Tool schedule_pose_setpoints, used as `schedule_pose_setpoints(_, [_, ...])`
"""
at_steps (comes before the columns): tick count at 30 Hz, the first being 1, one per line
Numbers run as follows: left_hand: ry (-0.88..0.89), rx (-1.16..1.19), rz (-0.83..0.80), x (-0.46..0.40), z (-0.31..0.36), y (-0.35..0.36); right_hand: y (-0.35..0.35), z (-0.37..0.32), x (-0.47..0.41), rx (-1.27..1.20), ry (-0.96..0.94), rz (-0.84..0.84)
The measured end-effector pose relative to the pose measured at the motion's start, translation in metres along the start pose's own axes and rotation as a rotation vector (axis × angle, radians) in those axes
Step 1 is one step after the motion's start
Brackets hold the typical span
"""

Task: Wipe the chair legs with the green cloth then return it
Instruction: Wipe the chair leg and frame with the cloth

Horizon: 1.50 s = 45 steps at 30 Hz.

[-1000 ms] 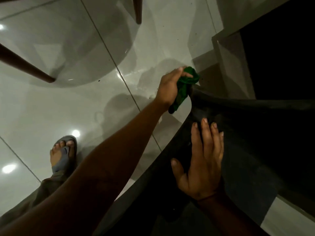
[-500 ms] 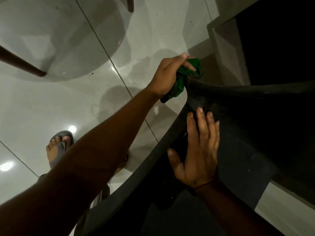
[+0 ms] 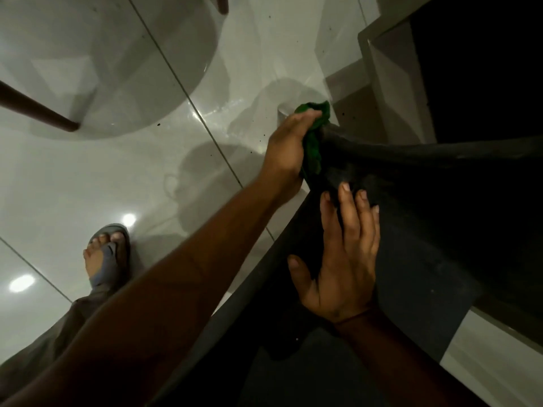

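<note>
A dark plastic chair (image 3: pixel 426 230) fills the right side of the head view, seen from above. My left hand (image 3: pixel 286 148) grips a crumpled green cloth (image 3: pixel 314 136) and presses it against the chair's far corner, where a leg goes down out of sight. My right hand (image 3: pixel 343 259) lies flat on the chair's seat with fingers spread, holding nothing. The leg itself is mostly hidden under the cloth and the seat edge.
Glossy white floor tiles (image 3: pixel 88 186) lie to the left. A brown furniture leg (image 3: pixel 38 111) slants at the far left, another (image 3: pixel 221 2) at the top edge. My sandalled foot (image 3: pixel 105 257) stands at lower left. A grey step or ledge (image 3: pixel 390 83) rises at upper right.
My left hand with the cloth has slid along the chair's corner, now wrapped lower around it. My right hand stays flat on the seat.
</note>
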<state>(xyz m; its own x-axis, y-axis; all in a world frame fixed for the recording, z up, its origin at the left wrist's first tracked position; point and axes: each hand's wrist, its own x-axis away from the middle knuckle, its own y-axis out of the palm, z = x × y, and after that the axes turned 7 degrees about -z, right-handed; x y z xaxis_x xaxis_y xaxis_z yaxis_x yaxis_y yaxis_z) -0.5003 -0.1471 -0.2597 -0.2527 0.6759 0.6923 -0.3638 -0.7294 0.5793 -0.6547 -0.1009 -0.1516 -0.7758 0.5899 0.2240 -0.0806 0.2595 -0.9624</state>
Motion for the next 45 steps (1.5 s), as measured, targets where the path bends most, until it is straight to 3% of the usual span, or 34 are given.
schedule_pose_setpoints(5, [0.051, -0.14, 0.088, -0.038, 0.019, 0.001, 0.001, 0.001, -0.001, -0.013, -0.009, 0.019])
schedule_pose_setpoints(8, [-0.071, -0.31, 0.125, -0.078, 0.032, -0.004, 0.003, 0.002, 0.0, -0.019, -0.003, 0.022])
schedule_pose_setpoints(11, [-0.019, -0.436, -0.05, -0.077, 0.039, -0.009, 0.003, 0.001, 0.0, -0.017, 0.006, 0.02])
schedule_pose_setpoints(16, [0.205, -0.334, -0.316, -0.038, 0.045, -0.004, 0.002, 0.001, 0.0, -0.02, 0.005, 0.015])
schedule_pose_setpoints(18, [0.234, -0.25, -0.344, -0.027, 0.037, -0.005, 0.002, 0.0, -0.001, -0.019, 0.005, 0.009])
schedule_pose_setpoints(22, [0.193, -0.301, -0.099, -0.054, 0.028, -0.004, 0.001, -0.001, -0.003, -0.014, 0.006, 0.001])
schedule_pose_setpoints(25, [0.04, -0.288, 0.103, -0.084, 0.023, -0.009, 0.001, 0.0, -0.001, -0.005, 0.006, 0.008])
schedule_pose_setpoints(30, [-0.086, -0.222, 0.139, -0.079, 0.029, -0.001, 0.0, -0.001, -0.001, 0.015, 0.003, 0.0])
schedule_pose_setpoints(37, [0.089, -0.052, -0.1, 0.004, 0.017, -0.003, -0.001, -0.001, -0.002, 0.003, 0.002, -0.001])
schedule_pose_setpoints(41, [0.077, -0.082, 0.002, -0.048, 0.016, -0.004, -0.001, -0.001, -0.002, -0.016, -0.001, -0.001])
schedule_pose_setpoints(45, [-0.179, -0.136, 0.204, -0.105, 0.006, -0.021, 0.002, 0.0, -0.001, -0.023, 0.007, 0.01])
